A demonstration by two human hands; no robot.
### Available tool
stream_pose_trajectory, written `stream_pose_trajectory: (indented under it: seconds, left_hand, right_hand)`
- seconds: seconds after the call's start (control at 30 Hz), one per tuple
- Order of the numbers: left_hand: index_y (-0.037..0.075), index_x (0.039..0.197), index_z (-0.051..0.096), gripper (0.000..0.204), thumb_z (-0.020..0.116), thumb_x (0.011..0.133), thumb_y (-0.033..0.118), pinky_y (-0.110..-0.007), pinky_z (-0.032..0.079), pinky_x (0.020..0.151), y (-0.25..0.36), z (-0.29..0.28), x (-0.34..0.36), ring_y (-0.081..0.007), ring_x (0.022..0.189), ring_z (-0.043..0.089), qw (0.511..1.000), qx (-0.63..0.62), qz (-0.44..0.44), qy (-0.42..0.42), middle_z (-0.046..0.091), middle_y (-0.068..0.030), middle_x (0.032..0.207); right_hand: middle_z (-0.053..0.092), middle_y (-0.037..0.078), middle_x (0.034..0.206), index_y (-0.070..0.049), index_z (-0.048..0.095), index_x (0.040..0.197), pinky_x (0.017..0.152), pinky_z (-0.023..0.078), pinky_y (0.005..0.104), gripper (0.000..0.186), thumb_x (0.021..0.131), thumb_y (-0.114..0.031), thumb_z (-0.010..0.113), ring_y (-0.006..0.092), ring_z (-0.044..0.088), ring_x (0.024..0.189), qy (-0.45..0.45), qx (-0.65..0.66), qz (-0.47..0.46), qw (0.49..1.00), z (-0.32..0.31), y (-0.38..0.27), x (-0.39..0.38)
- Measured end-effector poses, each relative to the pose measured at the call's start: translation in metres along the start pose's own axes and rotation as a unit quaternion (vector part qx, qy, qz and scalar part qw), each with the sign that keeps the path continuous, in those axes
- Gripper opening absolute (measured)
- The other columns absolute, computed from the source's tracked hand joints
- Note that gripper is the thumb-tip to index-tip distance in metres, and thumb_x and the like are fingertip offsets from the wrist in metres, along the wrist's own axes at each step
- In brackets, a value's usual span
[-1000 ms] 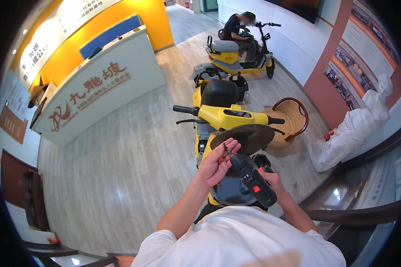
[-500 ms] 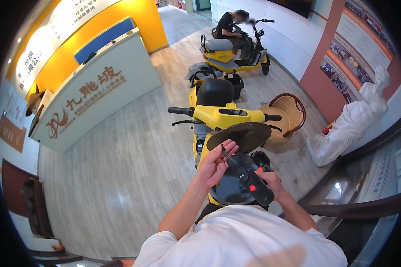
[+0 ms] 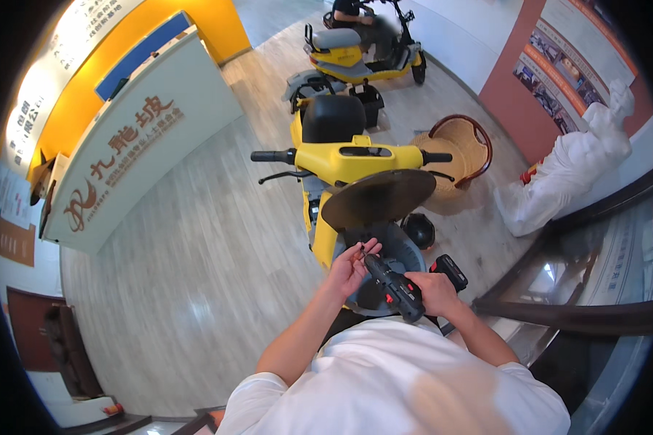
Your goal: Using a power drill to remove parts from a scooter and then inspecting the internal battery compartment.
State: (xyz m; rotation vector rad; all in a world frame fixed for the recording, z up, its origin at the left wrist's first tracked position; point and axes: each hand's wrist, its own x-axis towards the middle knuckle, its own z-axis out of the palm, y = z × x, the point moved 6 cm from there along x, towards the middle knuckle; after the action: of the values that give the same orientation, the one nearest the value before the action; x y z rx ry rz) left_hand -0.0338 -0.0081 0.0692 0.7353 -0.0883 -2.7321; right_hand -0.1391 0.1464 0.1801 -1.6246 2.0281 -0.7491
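My right hand (image 3: 434,291) is wrapped round the grip of a black cordless drill (image 3: 395,285) with red accents. Its battery (image 3: 451,272) sticks out beyond that hand. The drill points forward and left, its tip reaching my left hand (image 3: 348,270). There the thumb and forefinger close at the tip, on something too small to make out, while the other fingers are loosely spread. Just beyond is the front of a yellow scooter (image 3: 355,161), with a dark round lid (image 3: 379,199) tilted up over a grey round bin (image 3: 406,250).
A black round object (image 3: 418,230) sits right of the bin. Farther right are a wicker basket (image 3: 457,148) and a white statue (image 3: 566,163). Behind stands another yellow scooter (image 3: 355,61) with a person in dark clothes (image 3: 355,18) beside it. A white reception counter (image 3: 152,130) is at left.
My view has tipped down, so the scooters sit higher in it. The drill has turned, bringing its battery into sight on the right. Both hands stay at the drill.
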Motion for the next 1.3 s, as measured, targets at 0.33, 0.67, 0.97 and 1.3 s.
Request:
stream_pose_trajectory:
  seconds: [0.33, 0.67, 0.97, 1.3]
  left_hand:
    - [-0.004, 0.108, 0.055, 0.027, 0.046, 0.1, 0.02, -0.034, 0.054, 0.087, -0.051, -0.095, 0.036, -0.0248, 0.104, 0.062, 0.988, 0.062, -0.065, 0.127, 0.063, -0.0143, 0.11]
    - [0.002, 0.096, 0.055, 0.011, 0.056, 0.094, 0.012, -0.032, 0.053, 0.063, -0.048, -0.165, 0.101, -0.0211, 0.067, 0.059, 0.934, 0.035, -0.015, 0.355, 0.058, -0.0083, 0.078]
    - [0.002, 0.096, 0.054, 0.015, 0.057, 0.095, 0.017, -0.038, 0.05, 0.058, -0.041, -0.193, 0.109, -0.0233, 0.062, 0.057, 0.912, 0.083, -0.024, 0.401, 0.057, -0.0097, 0.071]
    - [0.002, 0.091, 0.059, 0.02, 0.054, 0.096, 0.021, -0.037, 0.048, 0.061, -0.045, -0.209, 0.111, -0.0232, 0.063, 0.058, 0.893, 0.168, 0.023, 0.416, 0.063, -0.0121, 0.076]
  right_hand:
    - [0.067, 0.015, 0.089, -0.007, 0.064, 0.101, 0.073, 0.05, 0.0428, 0.035, 0.068, -0.017, 0.069, 0.0336, 0.065, 0.085, -0.133, -0.026, 0.103, 0.985, 0.045, 0.055, -0.014]
    - [0.066, 0.019, 0.094, -0.004, 0.06, 0.105, 0.078, 0.052, 0.0453, 0.038, 0.067, -0.006, 0.065, 0.0372, 0.064, 0.091, -0.246, -0.111, 0.131, 0.954, 0.096, 0.087, 0.025]
    - [0.067, 0.019, 0.094, 0.002, 0.059, 0.104, 0.077, 0.054, 0.0427, 0.038, 0.067, -0.005, 0.065, 0.0343, 0.066, 0.09, -0.281, -0.151, 0.072, 0.945, 0.119, 0.091, 0.044]
    - [0.068, 0.02, 0.094, 0.002, 0.062, 0.101, 0.077, 0.054, 0.041, 0.035, 0.067, -0.004, 0.066, 0.0332, 0.067, 0.089, -0.317, -0.168, 0.089, 0.929, 0.118, 0.085, 0.056]
